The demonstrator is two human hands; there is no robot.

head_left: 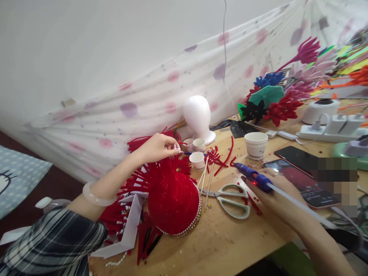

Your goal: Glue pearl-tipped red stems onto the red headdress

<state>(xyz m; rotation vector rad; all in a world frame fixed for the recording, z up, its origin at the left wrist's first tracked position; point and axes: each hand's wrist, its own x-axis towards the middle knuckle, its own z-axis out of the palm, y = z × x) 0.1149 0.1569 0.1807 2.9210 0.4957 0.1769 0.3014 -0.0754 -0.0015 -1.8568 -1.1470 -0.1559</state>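
My left hand (156,148) is closed in a pinch on a small cluster of white beads (175,147), above the small paper cups. Below it sits a round red headpiece (174,199) with a pearl string along its lower edge and red strands fanning out at its upper left. On the right, my right hand (267,189) is wrapped round a blue glue gun (253,176) whose tip points left and whose red light is lit. Scissors (234,201) with pale handles lie between the headpiece and my right hand.
A white foam head (197,117) stands behind several paper cups (197,160). Stacked cups (255,145), phones (299,159) and a power strip (330,132) are at right. A white box (130,226) holds beaded red pieces at left.
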